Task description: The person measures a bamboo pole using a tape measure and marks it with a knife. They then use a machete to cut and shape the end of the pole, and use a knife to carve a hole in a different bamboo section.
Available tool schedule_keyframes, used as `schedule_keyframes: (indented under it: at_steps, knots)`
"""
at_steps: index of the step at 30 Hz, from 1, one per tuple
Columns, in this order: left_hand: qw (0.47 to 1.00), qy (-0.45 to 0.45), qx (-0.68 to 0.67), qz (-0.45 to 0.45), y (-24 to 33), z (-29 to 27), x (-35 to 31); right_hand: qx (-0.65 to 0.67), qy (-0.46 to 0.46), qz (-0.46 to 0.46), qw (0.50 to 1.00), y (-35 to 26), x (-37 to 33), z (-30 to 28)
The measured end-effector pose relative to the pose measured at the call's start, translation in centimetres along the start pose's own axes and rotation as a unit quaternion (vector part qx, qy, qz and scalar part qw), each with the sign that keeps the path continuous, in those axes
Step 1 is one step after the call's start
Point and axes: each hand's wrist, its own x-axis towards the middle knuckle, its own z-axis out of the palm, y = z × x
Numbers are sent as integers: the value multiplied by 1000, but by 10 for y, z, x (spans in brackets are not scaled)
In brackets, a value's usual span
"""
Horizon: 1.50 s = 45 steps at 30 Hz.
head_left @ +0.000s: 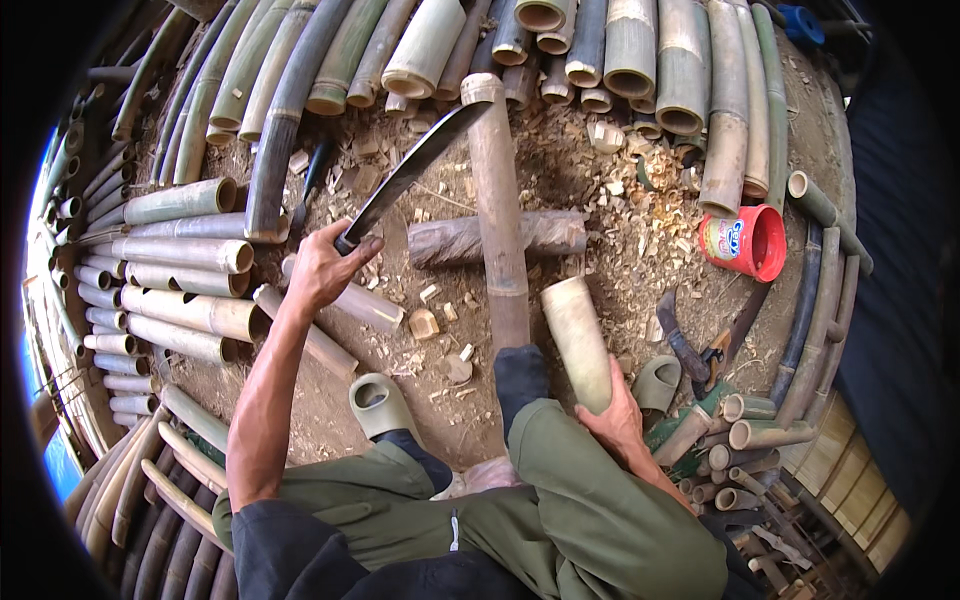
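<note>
My left hand (328, 265) is wrapped round the handle of a machete (415, 165), whose dark blade slants up and to the right. Low on the right, my right hand (612, 420) grips the near end of a short, pale bamboo tube (575, 335). Between the hands a long brown bamboo pole (495, 190) runs away from me across a rough wooden log (555, 233). The machete's tip overlaps the pole's far end in the picture; whether they touch I cannot tell. My foot in a dark sock (522, 375) rests on the pole's near part.
Bamboo tubes (190, 312) are stacked at the left, and more bamboo poles (630, 45) lie along the back. Wood chips (655, 215) litter the dirt floor. At right are a red tub (765, 245), a curved blade tool (680, 335), a saw (745, 320) and a loose clog (657, 383).
</note>
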Motion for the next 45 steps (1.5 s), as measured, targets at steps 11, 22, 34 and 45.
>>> schedule_keyframes:
  at_steps: [11, 22, 34, 45]
  knots:
    - [946, -102, 305, 46, 20, 3, 17, 226, 63, -6, 972, -23, 11, -57]
    - [942, -109, 312, 65, 10, 6, 11, 402, -24, -117, 908, -104, 31, -147]
    - [943, -88, 313, 72, -5, 19, 9, 87, 135, -360, 919, -135, 72, -101]
    - [926, -165, 337, 51, 2, 20, 27, -18, 369, -487, 792, -216, 103, -229]
